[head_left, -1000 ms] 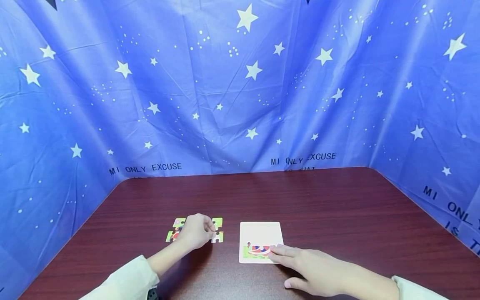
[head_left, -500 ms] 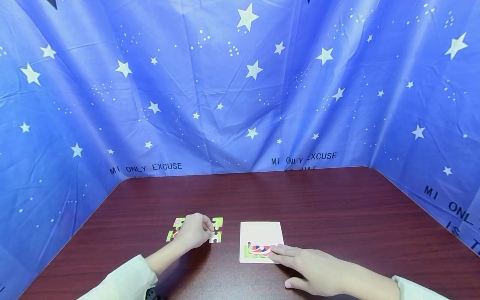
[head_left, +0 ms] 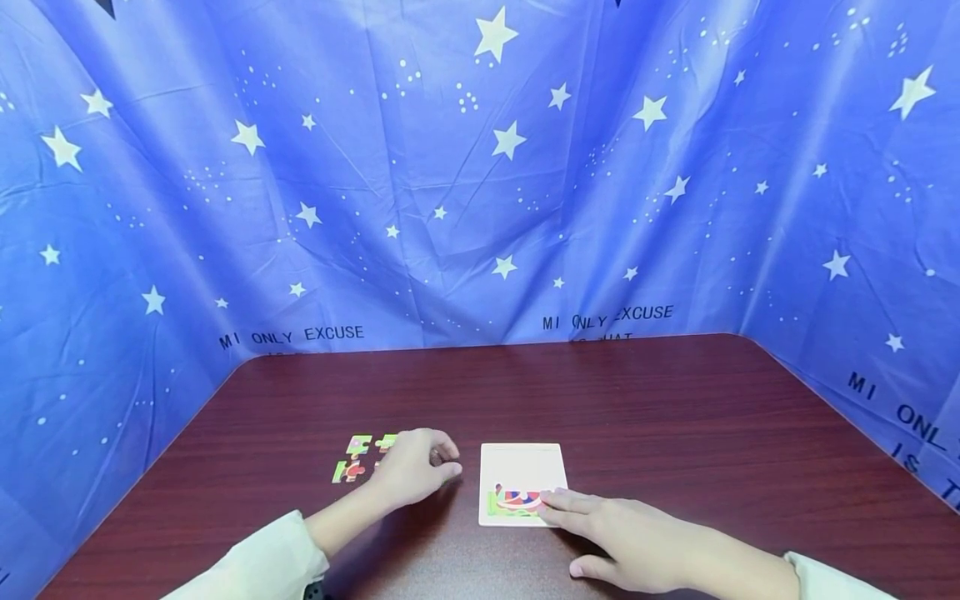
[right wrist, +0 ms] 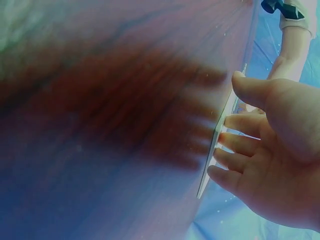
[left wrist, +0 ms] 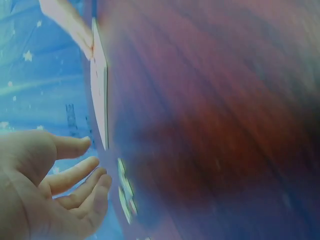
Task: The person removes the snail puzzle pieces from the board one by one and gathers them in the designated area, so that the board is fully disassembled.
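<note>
Fingers apart and empty, the left hand [head_left: 416,472] is curving beside puzzle pieces [head_left: 349,472]; the right hand [head_left: 637,537], fingers straight, is touching the board [head_left: 520,467], ideally steadying it.

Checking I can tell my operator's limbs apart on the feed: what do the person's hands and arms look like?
Both the left hand and the right hand are bare, without gloves. The left sleeve and the right sleeve are pale cream. A dark strapped device shows at the left cuff. I see no cables.
</note>
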### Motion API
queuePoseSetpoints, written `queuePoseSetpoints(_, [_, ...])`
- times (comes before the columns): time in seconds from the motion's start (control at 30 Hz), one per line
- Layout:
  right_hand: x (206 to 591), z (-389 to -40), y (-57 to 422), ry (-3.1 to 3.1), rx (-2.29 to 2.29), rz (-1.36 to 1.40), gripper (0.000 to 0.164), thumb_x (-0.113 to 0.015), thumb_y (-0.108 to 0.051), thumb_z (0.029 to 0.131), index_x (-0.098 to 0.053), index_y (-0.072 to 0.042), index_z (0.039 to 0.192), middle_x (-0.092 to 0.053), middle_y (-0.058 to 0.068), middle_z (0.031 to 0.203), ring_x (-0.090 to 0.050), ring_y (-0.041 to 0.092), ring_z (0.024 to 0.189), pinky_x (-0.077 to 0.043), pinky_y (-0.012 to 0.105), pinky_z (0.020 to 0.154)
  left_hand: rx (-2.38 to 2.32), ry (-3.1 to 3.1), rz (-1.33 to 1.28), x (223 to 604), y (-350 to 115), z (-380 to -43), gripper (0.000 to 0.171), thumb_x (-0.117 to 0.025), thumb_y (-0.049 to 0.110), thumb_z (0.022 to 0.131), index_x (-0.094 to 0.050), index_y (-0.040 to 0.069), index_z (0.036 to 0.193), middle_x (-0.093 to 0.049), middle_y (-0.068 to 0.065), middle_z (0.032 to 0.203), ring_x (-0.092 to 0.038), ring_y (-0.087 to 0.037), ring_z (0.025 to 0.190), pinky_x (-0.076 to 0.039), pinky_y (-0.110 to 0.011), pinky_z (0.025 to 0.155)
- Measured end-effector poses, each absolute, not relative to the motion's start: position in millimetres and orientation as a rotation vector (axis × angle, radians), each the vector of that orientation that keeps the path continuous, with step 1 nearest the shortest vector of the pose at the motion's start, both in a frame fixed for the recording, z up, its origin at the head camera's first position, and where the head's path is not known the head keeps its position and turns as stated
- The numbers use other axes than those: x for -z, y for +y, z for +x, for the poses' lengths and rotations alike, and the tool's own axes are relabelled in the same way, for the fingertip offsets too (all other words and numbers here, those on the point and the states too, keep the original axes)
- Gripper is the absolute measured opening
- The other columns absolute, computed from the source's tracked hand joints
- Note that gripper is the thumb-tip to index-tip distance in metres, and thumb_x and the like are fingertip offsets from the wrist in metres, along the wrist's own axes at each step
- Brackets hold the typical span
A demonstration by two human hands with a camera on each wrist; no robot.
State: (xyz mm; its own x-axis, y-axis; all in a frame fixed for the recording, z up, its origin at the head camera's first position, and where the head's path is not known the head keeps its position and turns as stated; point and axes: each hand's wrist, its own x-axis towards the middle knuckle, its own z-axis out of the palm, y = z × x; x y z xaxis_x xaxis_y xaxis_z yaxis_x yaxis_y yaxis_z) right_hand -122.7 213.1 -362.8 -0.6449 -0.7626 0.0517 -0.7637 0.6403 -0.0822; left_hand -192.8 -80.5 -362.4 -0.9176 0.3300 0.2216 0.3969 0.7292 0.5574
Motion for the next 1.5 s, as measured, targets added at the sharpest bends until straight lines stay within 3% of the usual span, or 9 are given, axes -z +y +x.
queuePoseSetpoints(0.23, [363.7, -124.8, 214.4, -2.792, -0.132, 1.346, 0.056, -0.053, -0.047, 0.095, -0.046, -0.017, 0.143, -0.049, 0.003, 0.147, -0.052, 0.018, 0.131, -0.053, 0.034, 0.094, 0.881, -2.806, -0.964, 364.7, -61.0, -185.7, 0.015, -0.075, 0.015, 0.08, -0.07, 0.008, 0.092, -0.066, -0.003, 0.09, -0.063, -0.014, 0.084, -0.05, -0.022, 0.072])
queuePoseSetpoints(0.43, [364.1, -124.9, 214.7, -2.771, -0.125, 1.359, 0.056, -0.051, -0.046, 0.096, -0.045, -0.017, 0.143, -0.049, 0.003, 0.147, -0.051, 0.019, 0.132, -0.052, 0.034, 0.094, 0.657, -2.792, -1.146, 363.3, -47.0, -179.5, 0.021, -0.076, 0.017, 0.079, -0.072, 0.009, 0.098, -0.068, 0.001, 0.095, -0.06, -0.006, 0.084, -0.05, -0.017, 0.074])
queuePoseSetpoints(0.57, [364.0, -125.2, 213.4, -2.786, -0.13, 1.363, 0.056, -0.052, -0.046, 0.096, -0.045, -0.018, 0.143, -0.048, 0.002, 0.148, -0.05, 0.019, 0.133, -0.052, 0.034, 0.094, 0.6, -2.837, -1.177, 361.2, -42.9, -176.9, 0.019, -0.076, 0.017, 0.08, -0.073, 0.011, 0.097, -0.068, 0.002, 0.095, -0.054, -0.002, 0.078, -0.046, -0.013, 0.067])
queuePoseSetpoints(0.97, [356.7, -125.0, 213.1, -2.844, -0.145, 1.353, 0.056, -0.052, -0.047, 0.095, -0.044, -0.022, 0.144, -0.046, -0.002, 0.149, -0.05, 0.019, 0.133, -0.052, 0.036, 0.094, 0.84, -2.806, -1.187, 361.4, -41.2, -186.6, 0.019, -0.083, 0.007, 0.07, -0.071, 0.004, 0.085, -0.066, -0.005, 0.079, -0.058, -0.005, 0.067, -0.046, -0.011, 0.063])
queuePoseSetpoints(1.5, [354.9, -135.4, 202.7, -2.607, -0.058, 1.487, 0.049, -0.05, -0.042, 0.098, -0.05, -0.016, 0.14, -0.053, 0.0, 0.144, -0.054, 0.021, 0.129, -0.054, 0.036, 0.092, 0.829, -2.885, -1.1, 357.0, -36.3, -185.6, 0.019, -0.084, 0.007, 0.069, -0.07, 0.006, 0.081, -0.065, -0.003, 0.078, -0.057, -0.005, 0.067, -0.045, -0.011, 0.062])
